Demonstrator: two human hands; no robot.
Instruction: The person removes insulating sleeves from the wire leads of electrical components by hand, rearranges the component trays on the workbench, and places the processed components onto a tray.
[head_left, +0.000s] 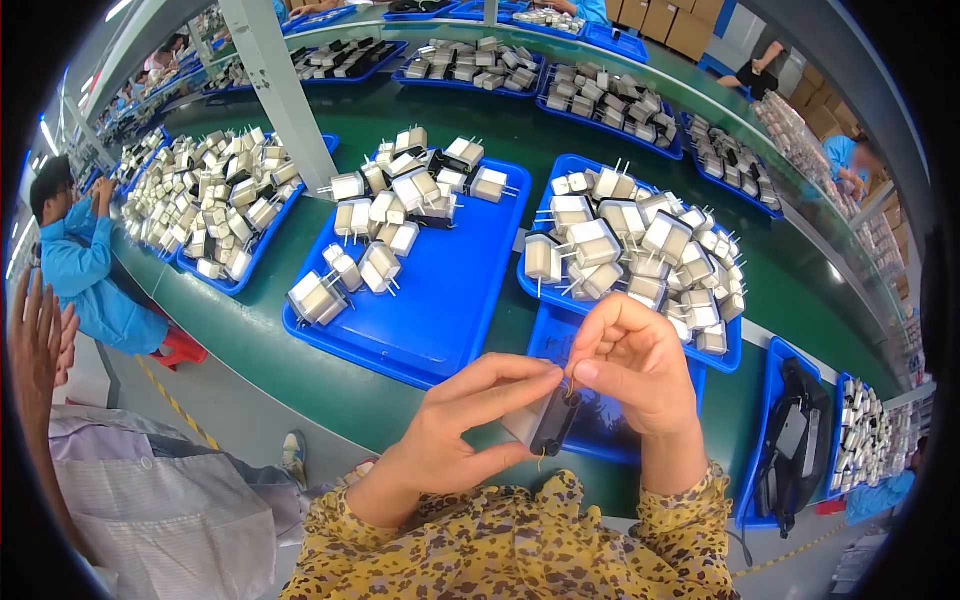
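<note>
My left hand [465,420] grips a block-shaped component [553,425], white on its side and black on the face turned to the right. A short thin wire sticks out at the component's lower end. At its upper end, my right hand [635,370] pinches a fine yellowish wire [570,384] between thumb and forefinger. Both hands are over a small blue tray [612,440] that holds dark bits too small to name. Just beyond my right hand, a blue tray [527,277] is heaped with white blocks with metal pins [665,235].
Another blue tray [430,330] carries similar blocks toward its far side. More loaded trays stand across the green bench [330,395], near a metal post [275,85]. At right, a blue bin [760,450] holds black items. One person [170,500] stands close at left; a co-worker in blue [85,250] sits beyond.
</note>
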